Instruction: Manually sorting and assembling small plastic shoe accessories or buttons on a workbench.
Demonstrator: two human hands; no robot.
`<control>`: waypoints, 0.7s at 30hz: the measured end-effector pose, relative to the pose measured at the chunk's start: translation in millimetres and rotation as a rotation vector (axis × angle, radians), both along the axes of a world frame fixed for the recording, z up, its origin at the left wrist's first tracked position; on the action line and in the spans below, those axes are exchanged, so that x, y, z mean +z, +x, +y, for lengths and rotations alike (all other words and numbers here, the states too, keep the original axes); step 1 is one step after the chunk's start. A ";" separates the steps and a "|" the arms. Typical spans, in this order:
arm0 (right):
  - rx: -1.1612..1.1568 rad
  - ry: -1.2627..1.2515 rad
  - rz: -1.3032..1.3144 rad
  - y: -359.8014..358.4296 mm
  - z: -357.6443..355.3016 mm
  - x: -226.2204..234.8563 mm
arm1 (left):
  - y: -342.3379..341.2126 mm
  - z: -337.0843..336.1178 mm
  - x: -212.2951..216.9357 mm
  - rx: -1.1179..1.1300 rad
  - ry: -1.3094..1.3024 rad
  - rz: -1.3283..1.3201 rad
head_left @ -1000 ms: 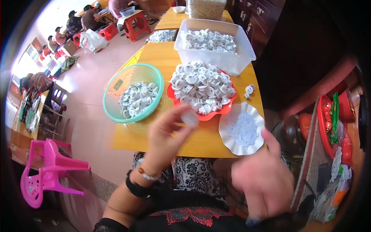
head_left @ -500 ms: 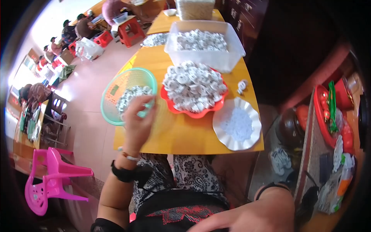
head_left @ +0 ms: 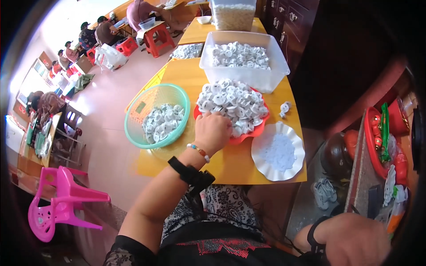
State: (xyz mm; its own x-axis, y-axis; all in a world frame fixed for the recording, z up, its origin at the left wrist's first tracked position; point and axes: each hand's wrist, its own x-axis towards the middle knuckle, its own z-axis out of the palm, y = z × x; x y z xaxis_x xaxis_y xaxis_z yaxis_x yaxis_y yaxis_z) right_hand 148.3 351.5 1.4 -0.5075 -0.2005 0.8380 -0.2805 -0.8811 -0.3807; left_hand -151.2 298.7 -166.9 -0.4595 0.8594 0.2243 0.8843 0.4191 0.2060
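My left hand [head_left: 213,131] reaches over the near left edge of a red scalloped plate [head_left: 262,127]. Its fingers are curled down against a heaped pile of small round white plastic pieces [head_left: 233,99]; the fingertips are hidden, so what they grip does not show. Left of that hand stands a green mesh basket [head_left: 133,126] with more of these pieces [head_left: 163,124] in it. To the right of the red plate lies a white wavy-rimmed plate [head_left: 298,142] holding tiny pale bits [head_left: 277,152]. My right hand [head_left: 357,241] is blurred at the lower right, away from the table.
Behind the red plate stands a clear plastic tub [head_left: 246,77] of white pieces, with a taller clear container [head_left: 234,17] beyond. Two or so loose pieces [head_left: 285,108] lie on the table [head_left: 199,170]. A pink chair [head_left: 66,195] is at left; a cluttered shelf [head_left: 355,177] at right.
My left hand has moved from above the green basket rightward to the pile on the red plate. My right hand has shifted right and lower. The view has tilted slightly.
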 end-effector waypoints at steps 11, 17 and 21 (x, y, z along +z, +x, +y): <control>-1.583 1.775 -0.772 -53.9 67.7 -164.4 | -7.3 -17.4 -8.6 -0.092 0.162 -0.066; -1.784 1.869 -0.835 -65.4 67.9 -212.6 | 5.7 -35.0 10.1 0.008 0.503 -0.288; -1.805 1.760 -0.810 -62.0 74.4 -226.1 | 24.1 -55.6 28.0 0.027 0.603 -1.465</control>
